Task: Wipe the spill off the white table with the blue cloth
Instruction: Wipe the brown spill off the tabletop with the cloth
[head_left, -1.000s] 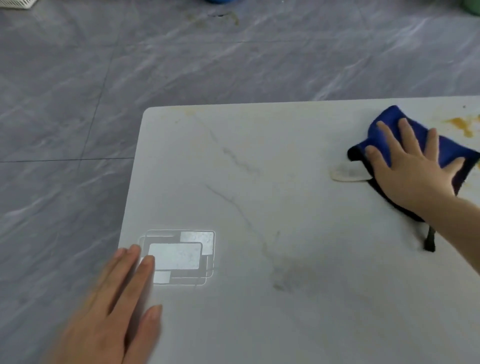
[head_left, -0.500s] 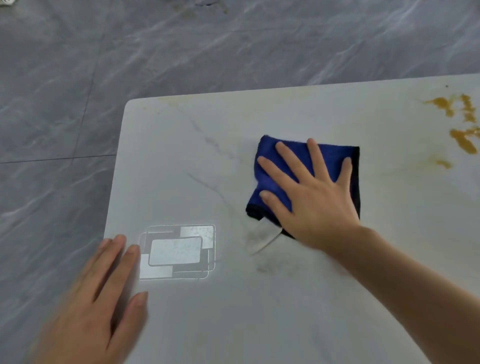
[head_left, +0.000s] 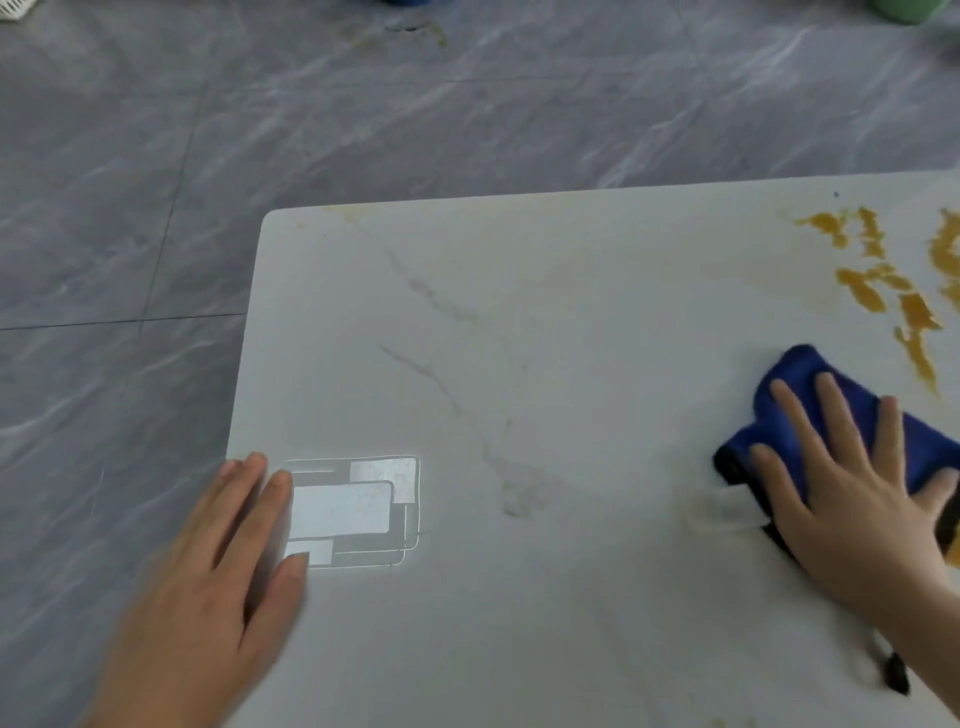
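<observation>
My right hand (head_left: 857, 499) lay flat on the crumpled blue microfibre cloth (head_left: 810, 410), fingers straight and spread, and it pressed the cloth down on the white marble-look bench (head_left: 545, 322). The hand did not grip the cloth; it only pushed on it. The cloth was near the right edge of the bench, about halfway between the far edge and the near edge, and part of it went out of view at the right. My left hand (head_left: 218, 587) rested relaxed on the bench at its left edge, close to the near left corner, and held nothing. Just beside its fingers there was a pale patch of reflected light in rectangle shapes (head_left: 353, 512).

I judged the task as not far along. The orange-brown streaky spill (head_left: 883, 280) was untouched near the far right corner, just beyond the cloth and not covered by it. Under the near edge of the cloth a faint wet smear (head_left: 722, 514) showed, so some wiping seemed done there. The main stain was left to clean.

The cloth was bunched into a long lump. Its long axis ran slanted, from the far left end toward the near right edge of the bench, and its rounded far end pointed toward the spill. A dark tag or loop (head_left: 893, 675) lay near the near edge by my right wrist.
</observation>
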